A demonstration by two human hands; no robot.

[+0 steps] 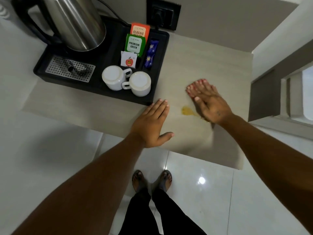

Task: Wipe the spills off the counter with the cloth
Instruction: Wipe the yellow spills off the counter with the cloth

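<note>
Beige worktop (211, 61), glossy floor below. Wiping under way: right hand (210, 104) flat, fingers spread, pressing the red cloth (196, 87) just beyond the yellow spill (187, 110). Left hand (152, 122) flat, open, bracing. Next: drag cloth back over spill. Tray (159, 92) close left; clear room right, front edge near.

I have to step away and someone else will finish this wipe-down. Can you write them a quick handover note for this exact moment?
Left hand: flat, open on the beige counter, beside the black tray.
Right hand: pressed flat on a red-and-white patterned cloth, only partly visible beyond the fingers.
Yellow spill: on the counter between the hands, just left of the right hand.
Done: cloth is down on the counter.
Left: wipe up the yellow spill.
</note>
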